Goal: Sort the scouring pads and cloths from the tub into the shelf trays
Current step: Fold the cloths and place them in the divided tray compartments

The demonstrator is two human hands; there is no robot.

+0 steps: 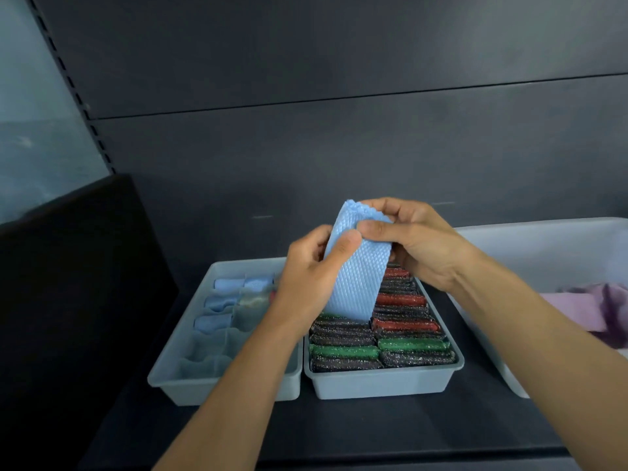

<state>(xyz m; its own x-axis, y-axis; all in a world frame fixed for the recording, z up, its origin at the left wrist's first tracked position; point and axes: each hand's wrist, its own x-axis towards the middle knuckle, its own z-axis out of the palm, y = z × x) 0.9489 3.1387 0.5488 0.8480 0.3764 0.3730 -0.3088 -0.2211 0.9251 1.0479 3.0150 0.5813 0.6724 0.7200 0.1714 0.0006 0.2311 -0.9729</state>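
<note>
A folded light blue cloth (356, 277) with a diamond weave hangs upright above the two shelf trays. My left hand (312, 283) grips its left edge, thumb across the front. My right hand (414, 243) pinches its top right corner. The left tray (176, 375) has dividers and holds three rolled blue cloths (221, 302) at its far left. The right tray (384, 382) is packed with glittery black, green and red scouring pads (380, 351). The pale tub (509, 379) stands at the right with purple cloth (591, 307) inside.
The trays and tub sit on a dark shelf (390, 426) with a dark back panel (339, 147) behind. A black side panel (78, 283) closes off the left. A slotted shelf upright (78, 93) runs diagonally at the upper left.
</note>
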